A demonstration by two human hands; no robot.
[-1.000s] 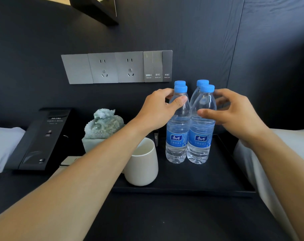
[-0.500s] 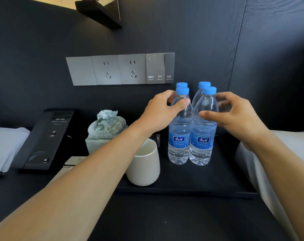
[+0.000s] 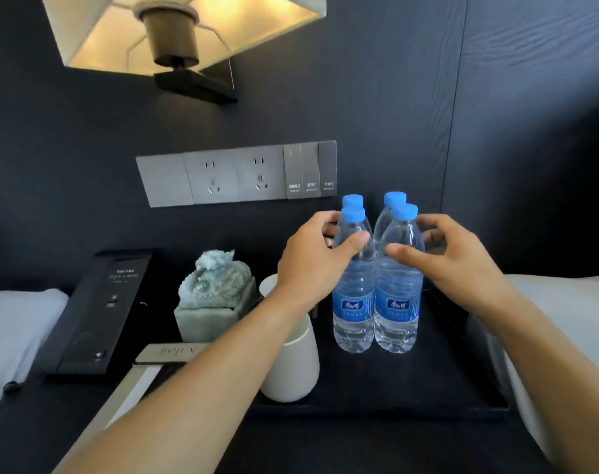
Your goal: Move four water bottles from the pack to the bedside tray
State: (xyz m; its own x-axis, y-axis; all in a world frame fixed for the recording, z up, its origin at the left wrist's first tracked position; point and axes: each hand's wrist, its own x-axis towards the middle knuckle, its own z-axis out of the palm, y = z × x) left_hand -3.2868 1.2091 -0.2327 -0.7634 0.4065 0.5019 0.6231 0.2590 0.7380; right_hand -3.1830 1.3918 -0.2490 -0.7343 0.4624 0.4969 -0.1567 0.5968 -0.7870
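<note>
Four clear water bottles with blue caps stand close together on the black bedside tray (image 3: 411, 388). The front left bottle (image 3: 354, 302) and front right bottle (image 3: 397, 302) show their blue labels. Of the two behind, mostly the caps (image 3: 353, 201) (image 3: 395, 197) show. My left hand (image 3: 311, 258) wraps the front left bottle's shoulder, thumb across its front. My right hand (image 3: 452, 258) clasps the front right bottle from the right, with its thumb on the front and its fingers curled loosely at the side. No pack is in view.
A white cup (image 3: 291, 367) stands on the tray's left part, under my left forearm. A pale green ornament (image 3: 216, 285) and a black phone panel (image 3: 96, 313) sit to the left. Wall sockets (image 3: 236, 176) and a lit lamp (image 3: 182, 29) hang above. White bedding (image 3: 565, 319) flanks the table.
The view has tilted upward, bringing the lamp into sight. Both hands stay around the bottles, which stand in the same spot on the tray.
</note>
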